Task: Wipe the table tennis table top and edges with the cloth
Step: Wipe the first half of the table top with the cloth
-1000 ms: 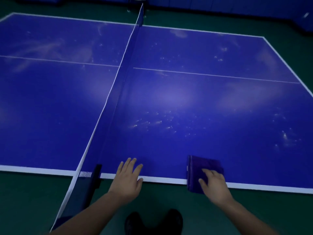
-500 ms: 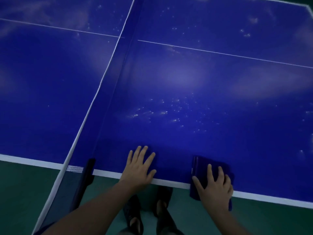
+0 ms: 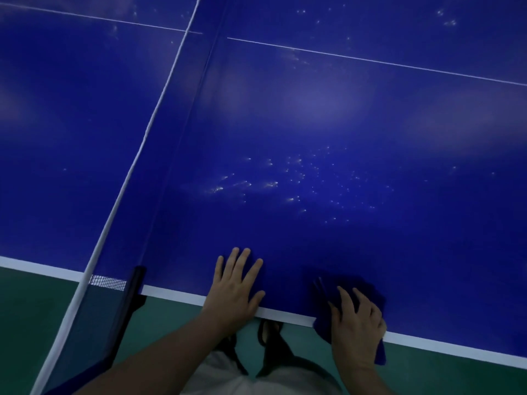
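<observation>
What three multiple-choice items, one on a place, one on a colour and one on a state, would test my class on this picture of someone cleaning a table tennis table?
1. Where does the cloth lie?
A. Over the table's near edge, under the right hand
B. Draped on the net
C. On the floor

2. What colour is the table top?
A. Green
B. Blue
C. Red

3. How does the left hand lie?
A. Clenched in a fist
B. Gripping the net post
C. Flat, fingers spread, on the table

Answers: 1 A, the right hand presses the cloth where it overhangs the white edge line. 2 B, the surface is blue with white lines. 3 C, its straight fingers rest on the surface beside the net.
</observation>
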`<act>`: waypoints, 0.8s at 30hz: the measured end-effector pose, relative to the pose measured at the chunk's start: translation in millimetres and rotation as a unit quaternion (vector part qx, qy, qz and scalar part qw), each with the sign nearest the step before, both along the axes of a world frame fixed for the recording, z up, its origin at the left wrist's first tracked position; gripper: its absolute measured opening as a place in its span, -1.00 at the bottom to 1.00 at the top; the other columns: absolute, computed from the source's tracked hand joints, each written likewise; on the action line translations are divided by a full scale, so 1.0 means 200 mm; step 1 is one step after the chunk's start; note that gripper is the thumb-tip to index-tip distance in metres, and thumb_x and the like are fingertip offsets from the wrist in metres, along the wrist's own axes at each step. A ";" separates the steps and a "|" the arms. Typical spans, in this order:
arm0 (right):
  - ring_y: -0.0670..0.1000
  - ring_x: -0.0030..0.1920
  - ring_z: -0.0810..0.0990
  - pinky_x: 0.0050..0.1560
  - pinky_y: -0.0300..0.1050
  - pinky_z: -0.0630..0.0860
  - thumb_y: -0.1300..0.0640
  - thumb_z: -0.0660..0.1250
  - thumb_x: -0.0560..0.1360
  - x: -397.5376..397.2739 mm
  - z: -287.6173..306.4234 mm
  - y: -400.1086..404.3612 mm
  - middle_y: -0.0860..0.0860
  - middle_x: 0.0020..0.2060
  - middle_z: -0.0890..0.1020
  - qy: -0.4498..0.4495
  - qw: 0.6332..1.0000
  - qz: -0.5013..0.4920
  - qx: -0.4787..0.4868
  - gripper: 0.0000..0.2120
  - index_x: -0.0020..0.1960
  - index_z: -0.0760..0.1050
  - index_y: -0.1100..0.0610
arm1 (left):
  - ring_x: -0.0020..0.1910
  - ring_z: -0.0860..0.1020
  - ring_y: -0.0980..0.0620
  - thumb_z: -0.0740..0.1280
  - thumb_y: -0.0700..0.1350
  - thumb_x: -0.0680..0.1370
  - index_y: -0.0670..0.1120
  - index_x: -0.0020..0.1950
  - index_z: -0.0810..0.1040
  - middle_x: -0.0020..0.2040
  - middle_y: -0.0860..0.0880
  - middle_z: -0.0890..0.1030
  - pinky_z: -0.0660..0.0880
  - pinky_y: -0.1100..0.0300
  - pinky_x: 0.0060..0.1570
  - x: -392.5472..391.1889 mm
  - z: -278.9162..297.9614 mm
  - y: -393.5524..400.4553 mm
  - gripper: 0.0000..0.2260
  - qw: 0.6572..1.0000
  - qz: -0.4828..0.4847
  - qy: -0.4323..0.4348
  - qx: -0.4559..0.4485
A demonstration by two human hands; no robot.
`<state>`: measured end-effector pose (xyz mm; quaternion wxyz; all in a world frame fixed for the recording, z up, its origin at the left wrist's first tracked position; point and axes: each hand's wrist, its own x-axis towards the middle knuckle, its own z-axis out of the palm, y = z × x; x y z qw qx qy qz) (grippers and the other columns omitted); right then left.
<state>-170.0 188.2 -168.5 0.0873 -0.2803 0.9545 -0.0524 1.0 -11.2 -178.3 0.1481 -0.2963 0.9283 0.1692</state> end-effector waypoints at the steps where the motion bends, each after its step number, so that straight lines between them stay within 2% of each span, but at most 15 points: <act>1: 0.38 0.03 0.56 -0.04 0.36 0.47 0.12 0.52 0.42 0.00 0.00 -0.01 0.28 0.10 0.61 0.002 1.000 -0.008 -0.011 -0.66 0.16 0.65 0.21 | 0.59 -0.18 -0.09 -0.04 0.28 0.60 0.03 0.61 0.09 0.63 -0.10 0.01 -0.23 -0.15 0.53 0.01 0.01 -0.01 -0.38 1.000 -0.004 -0.002 0.006; 2: 0.39 0.01 0.58 -0.06 0.36 0.48 0.23 0.60 0.33 0.00 0.01 -0.03 0.30 0.06 0.61 -0.006 1.000 -0.014 -0.020 -0.59 0.15 0.65 0.24 | 0.59 -0.19 -0.08 -0.05 0.27 0.61 0.03 0.62 0.09 0.63 -0.10 0.00 -0.23 -0.14 0.54 0.02 0.01 -0.03 -0.38 1.000 -0.006 -0.002 0.009; 4: 0.40 -0.03 0.59 -0.13 0.34 0.50 0.33 0.63 0.27 0.01 0.05 -0.10 0.31 0.02 0.62 -0.025 0.998 -0.013 -0.050 -0.52 0.16 0.63 0.28 | 0.60 -0.05 -0.11 0.01 0.25 0.61 -0.01 0.59 0.19 0.61 -0.12 0.10 -0.10 -0.16 0.54 0.06 0.03 -0.09 -0.40 1.000 -0.006 0.007 0.007; 7: 0.34 0.04 0.55 -0.08 0.27 0.50 0.33 0.57 0.35 0.10 0.11 -0.27 0.28 0.07 0.60 -0.056 0.994 0.001 -0.096 -0.55 0.23 0.59 0.27 | 0.53 0.24 -0.17 0.10 0.20 0.60 -0.06 0.50 0.37 0.52 -0.17 0.34 0.18 -0.22 0.47 0.16 0.04 -0.22 -0.45 1.000 -0.017 0.020 -0.015; 9: 0.25 0.13 0.49 0.01 0.26 0.48 0.29 0.51 0.43 0.19 0.15 -0.41 0.23 0.14 0.57 -0.081 0.989 0.009 -0.120 -0.57 0.28 0.56 0.22 | 0.49 0.32 -0.19 0.10 0.18 0.59 -0.09 0.46 0.43 0.46 -0.17 0.41 0.25 -0.24 0.44 0.23 0.04 -0.32 -0.47 0.999 -0.019 0.022 -0.029; 17: 0.14 0.21 0.42 0.15 0.21 0.47 0.15 0.36 0.56 0.43 0.20 -1.00 0.13 0.26 0.51 -0.129 0.978 0.026 -0.163 -0.61 0.38 0.49 0.12 | 0.40 0.40 -0.28 0.19 0.15 0.54 -0.20 0.32 0.51 0.38 -0.27 0.45 0.29 -0.30 0.40 0.40 -0.01 -0.67 -0.48 0.993 0.099 0.043 -0.050; 21: 0.17 0.16 0.46 0.11 0.21 0.47 0.10 0.34 0.58 0.45 0.18 -1.28 0.15 0.22 0.52 -0.108 0.979 0.022 -0.171 -0.62 0.39 0.49 0.14 | 0.42 0.34 -0.25 0.13 0.17 0.56 -0.23 0.35 0.48 0.39 -0.27 0.44 0.16 -0.23 0.42 0.46 -0.05 -0.75 -0.43 0.990 0.094 0.077 -0.071; 24: 0.14 0.14 0.45 0.10 0.16 0.44 -0.02 0.28 0.61 0.43 0.14 -1.49 0.12 0.21 0.51 -0.076 0.983 0.024 -0.164 -0.59 0.39 0.47 0.13 | 0.41 0.34 -0.23 0.14 0.16 0.55 -0.22 0.34 0.50 0.38 -0.26 0.45 0.16 -0.22 0.40 0.46 -0.08 -0.76 -0.45 0.988 0.091 0.098 -0.073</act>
